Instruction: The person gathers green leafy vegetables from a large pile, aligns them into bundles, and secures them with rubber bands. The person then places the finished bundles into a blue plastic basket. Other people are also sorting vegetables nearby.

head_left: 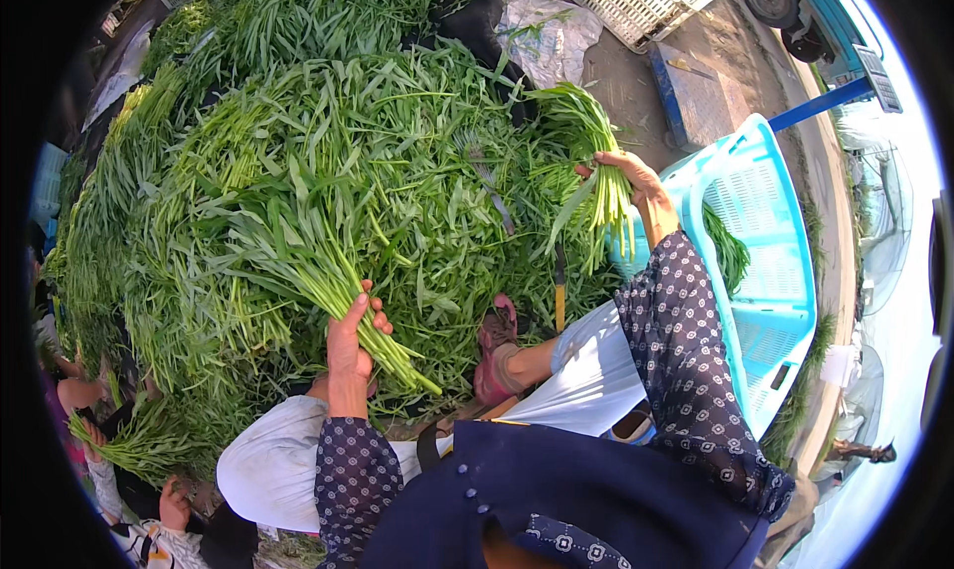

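Observation:
My left hand (353, 342) is wrapped around the stems of a bunch of water spinach (303, 256), whose leaves fan out to the upper left over the heap. Held up to the right is a second bunch of water spinach (608, 206), gripped at its stems by my right hand (636, 176), leaves up and cut ends hanging down. A large heap of loose water spinach (328, 122) spreads in front of me. Close to my right forearm stands a turquoise plastic basket (785, 261) with some greens (730, 251) inside.
A yellow-handled tool (560, 306) sticks up near my shoe (492, 355). Beyond are a blue-edged platform scale (696, 97), a cream crate (646, 2) and a turquoise vehicle (830, 17). At lower left another person's hand (174, 504) shows beside a bunch of greens (139, 440).

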### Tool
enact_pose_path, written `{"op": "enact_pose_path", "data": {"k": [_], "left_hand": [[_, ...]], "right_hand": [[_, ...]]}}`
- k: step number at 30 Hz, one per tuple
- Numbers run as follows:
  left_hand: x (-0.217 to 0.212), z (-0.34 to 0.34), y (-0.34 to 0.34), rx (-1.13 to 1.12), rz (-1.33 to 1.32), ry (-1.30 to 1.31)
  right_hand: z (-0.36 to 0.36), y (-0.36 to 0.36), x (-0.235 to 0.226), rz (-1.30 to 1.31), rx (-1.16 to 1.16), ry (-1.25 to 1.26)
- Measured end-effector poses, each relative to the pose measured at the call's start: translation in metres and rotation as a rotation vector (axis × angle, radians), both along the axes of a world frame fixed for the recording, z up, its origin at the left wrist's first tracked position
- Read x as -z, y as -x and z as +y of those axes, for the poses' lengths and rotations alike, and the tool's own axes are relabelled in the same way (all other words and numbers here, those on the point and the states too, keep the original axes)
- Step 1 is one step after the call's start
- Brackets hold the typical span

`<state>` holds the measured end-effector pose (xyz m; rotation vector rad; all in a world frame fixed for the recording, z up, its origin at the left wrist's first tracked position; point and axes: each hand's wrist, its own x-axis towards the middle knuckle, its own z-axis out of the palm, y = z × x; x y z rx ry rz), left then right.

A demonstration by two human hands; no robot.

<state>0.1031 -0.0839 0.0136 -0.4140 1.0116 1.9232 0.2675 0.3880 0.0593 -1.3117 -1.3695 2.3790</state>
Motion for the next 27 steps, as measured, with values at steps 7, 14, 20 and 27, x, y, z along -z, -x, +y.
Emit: {"op": "enact_pose_path", "data": {"k": [7, 14, 20, 27], "left_hand": [[-0.034, -0.003, -0.012, 0.065, 0.153, -0.251], [-0.062, 0.003, -0.031, 0.025, 0.162, -0.361], [-0.101, 0.013, -0.044, 0.128, 0.412, -0.050], [-0.106, 0.002, -0.054, 0.081, 0.378, -0.063]], "right_hand": [[-0.076, 0.043, -0.077, -0.214, -0.369, -0.509], [-0.171, 0.086, -0.078, -0.063, -0.540, -0.507], [-0.282, 0.104, -0.093, 0.016, -0.463, -0.763], [-0.301, 0.100, -0.098, 0.155, -0.425, -0.426]]}}
